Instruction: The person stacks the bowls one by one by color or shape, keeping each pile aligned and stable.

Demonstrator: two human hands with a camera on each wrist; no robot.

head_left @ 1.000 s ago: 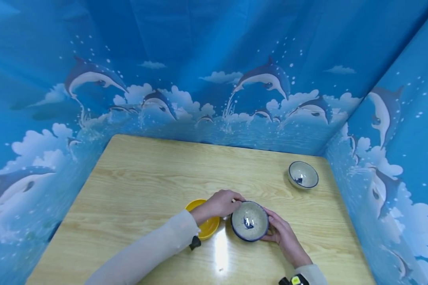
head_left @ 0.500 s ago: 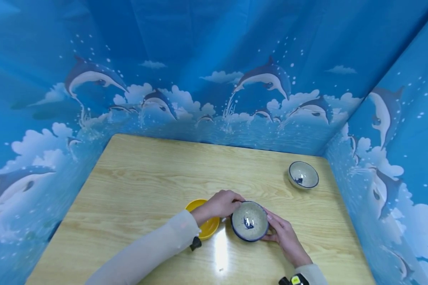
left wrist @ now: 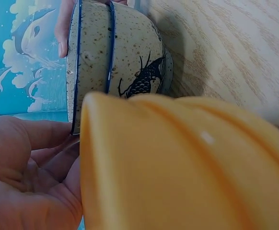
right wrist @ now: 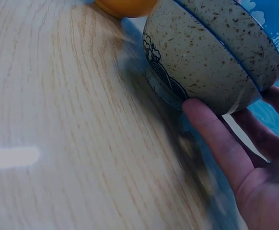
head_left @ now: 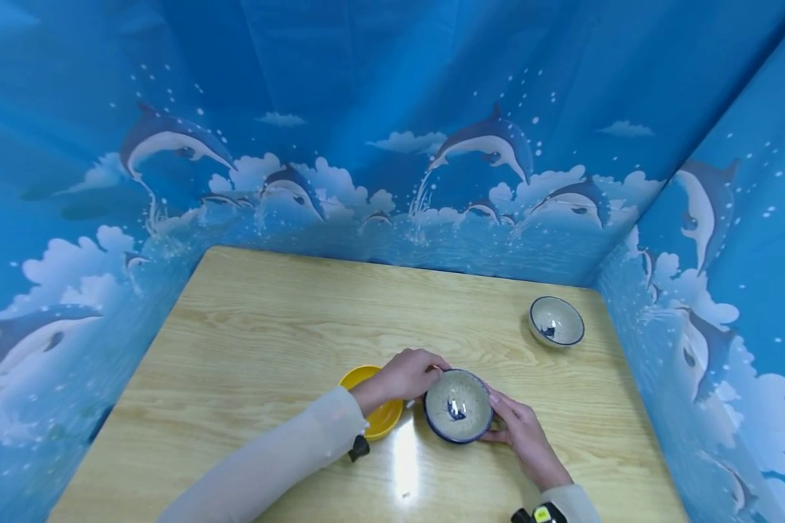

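Note:
Two speckled grey ceramic bowls with blue rims stand nested in front of me. The upper bowl [head_left: 458,407] sits inside the lower bowl [left wrist: 134,52], which has a dark fish drawn on its outside. My left hand [head_left: 408,374] pinches the upper rim at the far left side. From the right, my right hand [head_left: 520,425] holds the stack, its thumb [right wrist: 216,132] low on the lower bowl near the foot and its fingers around the far side. A yellow bowl [head_left: 384,418] stands just left of the stack, partly hidden under my left forearm.
Another speckled bowl with a blue rim [head_left: 556,321] stands near the back right corner of the wooden table [head_left: 288,312]. Blue curtains [head_left: 366,87] printed with dolphins hang behind the table and along both sides.

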